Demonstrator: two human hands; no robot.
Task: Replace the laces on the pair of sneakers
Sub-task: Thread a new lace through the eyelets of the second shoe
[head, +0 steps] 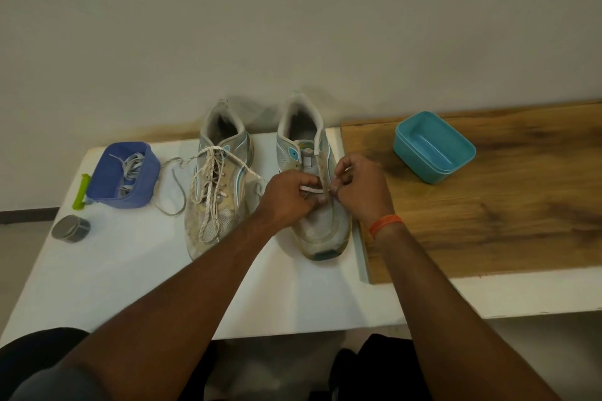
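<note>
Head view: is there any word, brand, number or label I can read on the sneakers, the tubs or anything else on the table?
None can be read.
Right worn white-and-teal sneaker: round mark on the tongue, too blurred to read.
Left worn white-and-teal sneaker: no lettering visible.
Blue tub of laces, teal plastic tub, grey roll of tape, green clip: no text visible.

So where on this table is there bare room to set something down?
The white table is bare in front of the left sneaker; the wooden board is bare near of the teal tub. Crowded: around the blue tub, tape roll and both hands.
</note>
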